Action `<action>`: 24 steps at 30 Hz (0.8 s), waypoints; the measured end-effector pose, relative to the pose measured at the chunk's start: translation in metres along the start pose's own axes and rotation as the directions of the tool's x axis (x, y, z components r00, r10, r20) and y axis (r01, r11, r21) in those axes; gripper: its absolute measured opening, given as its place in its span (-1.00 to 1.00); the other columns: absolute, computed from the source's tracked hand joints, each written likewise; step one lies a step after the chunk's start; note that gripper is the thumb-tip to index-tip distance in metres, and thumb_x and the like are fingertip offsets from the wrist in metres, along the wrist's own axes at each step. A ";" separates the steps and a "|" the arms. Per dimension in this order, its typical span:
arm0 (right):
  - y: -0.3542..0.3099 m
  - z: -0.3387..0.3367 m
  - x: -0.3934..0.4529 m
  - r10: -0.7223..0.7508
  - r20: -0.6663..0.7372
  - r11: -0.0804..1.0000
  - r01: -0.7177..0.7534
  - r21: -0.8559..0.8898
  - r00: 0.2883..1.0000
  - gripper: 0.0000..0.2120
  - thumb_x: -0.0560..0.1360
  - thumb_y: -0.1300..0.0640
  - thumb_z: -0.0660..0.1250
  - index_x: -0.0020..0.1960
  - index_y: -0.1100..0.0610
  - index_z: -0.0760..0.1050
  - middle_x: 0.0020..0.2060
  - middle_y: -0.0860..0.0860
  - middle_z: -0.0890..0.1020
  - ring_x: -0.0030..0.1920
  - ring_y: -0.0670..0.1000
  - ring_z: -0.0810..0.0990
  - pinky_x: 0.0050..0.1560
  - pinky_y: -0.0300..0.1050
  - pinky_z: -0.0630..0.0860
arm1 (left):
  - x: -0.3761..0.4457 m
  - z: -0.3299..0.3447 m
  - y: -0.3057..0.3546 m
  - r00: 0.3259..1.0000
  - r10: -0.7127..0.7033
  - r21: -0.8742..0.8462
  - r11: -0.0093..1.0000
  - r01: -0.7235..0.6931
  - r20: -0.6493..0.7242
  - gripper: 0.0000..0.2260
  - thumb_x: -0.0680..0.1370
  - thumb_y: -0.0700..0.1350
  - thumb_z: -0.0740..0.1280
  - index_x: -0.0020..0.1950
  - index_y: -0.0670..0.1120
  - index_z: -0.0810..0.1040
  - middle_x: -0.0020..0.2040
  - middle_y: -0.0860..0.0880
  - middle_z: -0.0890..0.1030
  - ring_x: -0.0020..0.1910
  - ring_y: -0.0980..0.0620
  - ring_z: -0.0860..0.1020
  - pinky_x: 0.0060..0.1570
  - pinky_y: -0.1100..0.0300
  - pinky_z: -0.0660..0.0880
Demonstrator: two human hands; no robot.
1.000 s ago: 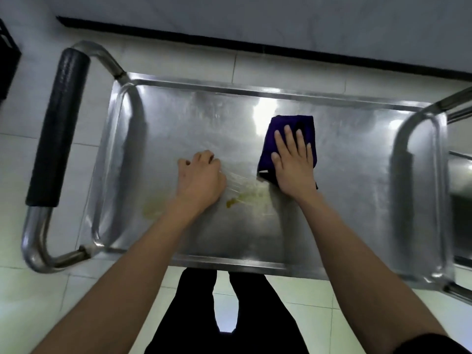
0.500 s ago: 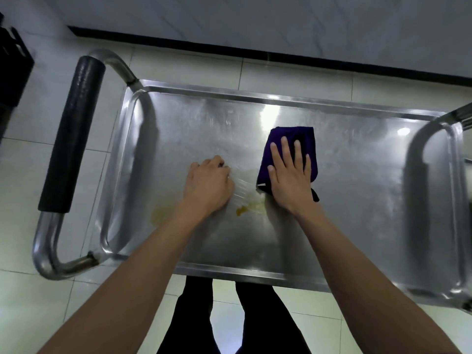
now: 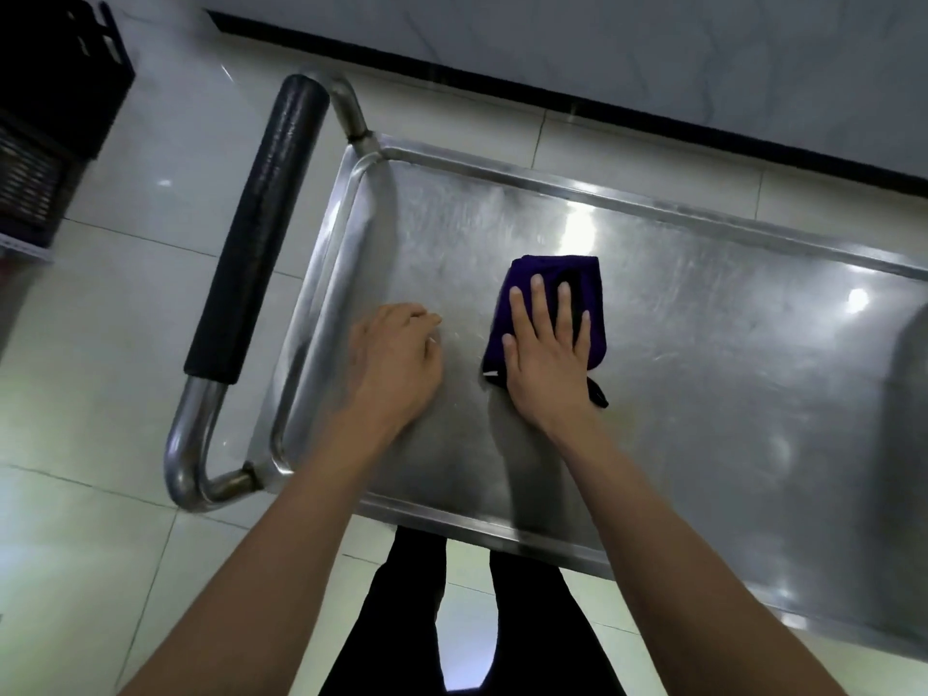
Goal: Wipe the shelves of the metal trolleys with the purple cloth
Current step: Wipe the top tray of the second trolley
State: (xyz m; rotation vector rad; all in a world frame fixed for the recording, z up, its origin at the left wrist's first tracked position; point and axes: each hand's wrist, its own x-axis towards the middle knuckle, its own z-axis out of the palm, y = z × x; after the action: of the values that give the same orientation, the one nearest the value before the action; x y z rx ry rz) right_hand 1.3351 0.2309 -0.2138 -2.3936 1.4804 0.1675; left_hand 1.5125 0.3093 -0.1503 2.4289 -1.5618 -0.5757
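The metal trolley's top shelf (image 3: 703, 394) fills the middle of the view, shiny and streaked. A folded purple cloth (image 3: 547, 273) lies on it left of centre. My right hand (image 3: 547, 359) presses flat on the cloth with straight, spread fingers. My left hand (image 3: 396, 364) rests on the bare shelf just left of the cloth, fingers curled under, and I see nothing in it. The two hands are a short gap apart.
The trolley's black-padded push handle (image 3: 256, 233) runs along its left end on a bent steel tube. A black crate (image 3: 55, 67) stands on the tiled floor at the far left. A wall with a dark skirting (image 3: 552, 98) runs behind the trolley. My dark-trousered legs (image 3: 401, 620) are at its near edge.
The trolley sits further right in the view as my head turned. The yellowish smear seen between my hands earlier no longer shows. My right hand still presses the cloth.
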 end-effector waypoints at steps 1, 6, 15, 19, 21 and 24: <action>-0.012 0.002 0.003 -0.007 -0.001 1.000 0.007 0.002 1.000 -0.44 0.70 -0.07 -0.09 0.65 -0.01 -0.14 0.63 -0.01 -0.20 0.60 0.12 -0.31 0.57 0.28 -0.19 | -0.003 -0.003 -0.010 0.998 -0.050 0.015 0.999 0.050 -0.023 -0.68 0.60 -0.07 0.28 0.34 -0.01 0.59 0.36 -0.01 0.53 0.39 -0.02 0.42 0.40 -0.06 0.18; -0.059 0.009 0.014 -0.050 -0.004 0.999 0.050 0.006 0.999 -0.45 0.71 -0.05 -0.07 0.65 0.00 -0.12 0.64 -0.01 -0.18 0.61 0.12 -0.30 0.56 0.28 -0.18 | -0.016 -0.021 -0.062 0.974 -0.225 0.025 0.974 0.226 -0.036 -0.65 0.61 0.03 0.23 0.37 0.00 0.52 0.47 -0.04 0.40 0.50 -0.10 0.28 0.49 -0.27 0.10; -0.088 0.013 0.017 -0.048 -0.027 0.998 0.049 0.038 0.998 -0.46 0.71 -0.04 -0.08 0.65 -0.02 -0.13 0.63 -0.04 -0.17 0.61 0.06 -0.29 0.57 0.23 -0.21 | -0.011 -0.030 -0.108 0.969 -0.240 0.032 0.970 0.239 0.052 -0.60 0.64 0.05 0.22 0.47 0.01 0.41 0.59 -0.09 0.21 0.59 -0.15 0.09 0.52 -0.27 0.11; -0.084 0.014 0.016 -0.045 -0.048 0.997 0.048 0.057 0.998 -0.46 0.71 -0.04 -0.07 0.65 -0.03 -0.12 0.63 -0.05 -0.16 0.61 0.05 -0.28 0.57 0.22 -0.21 | -0.009 -0.028 -0.118 0.977 -0.215 0.036 0.976 0.214 0.016 -0.60 0.61 0.06 0.26 0.43 -0.02 0.44 0.53 -0.10 0.28 0.54 -0.16 0.18 0.48 -0.23 0.22; -0.080 0.013 0.016 -0.052 -0.056 0.996 0.056 0.064 0.997 -0.46 0.71 -0.03 -0.06 0.65 -0.03 -0.11 0.64 -0.05 -0.14 0.61 0.04 -0.26 0.58 0.21 -0.21 | -0.008 -0.027 -0.121 0.980 -0.199 0.041 0.979 0.199 0.006 -0.60 0.59 0.06 0.27 0.41 -0.03 0.46 0.49 -0.10 0.32 0.50 -0.15 0.22 0.45 -0.19 0.28; -0.072 0.013 0.016 -0.058 -0.063 0.995 0.063 0.079 0.996 -0.46 0.71 -0.03 -0.06 0.65 -0.03 -0.09 0.64 -0.06 -0.12 0.62 0.03 -0.25 0.58 0.21 -0.21 | -0.008 -0.023 -0.118 0.984 -0.178 0.072 0.982 0.177 0.007 -0.59 0.57 0.08 0.29 0.39 -0.02 0.48 0.46 -0.09 0.34 0.46 -0.15 0.25 0.43 -0.17 0.31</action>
State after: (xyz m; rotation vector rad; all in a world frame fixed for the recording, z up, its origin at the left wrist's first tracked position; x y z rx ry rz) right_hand 1.4070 0.2507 -0.2150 -2.3947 1.4103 0.0213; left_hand 1.6172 0.3650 -0.1709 2.6417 -1.4023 -0.5775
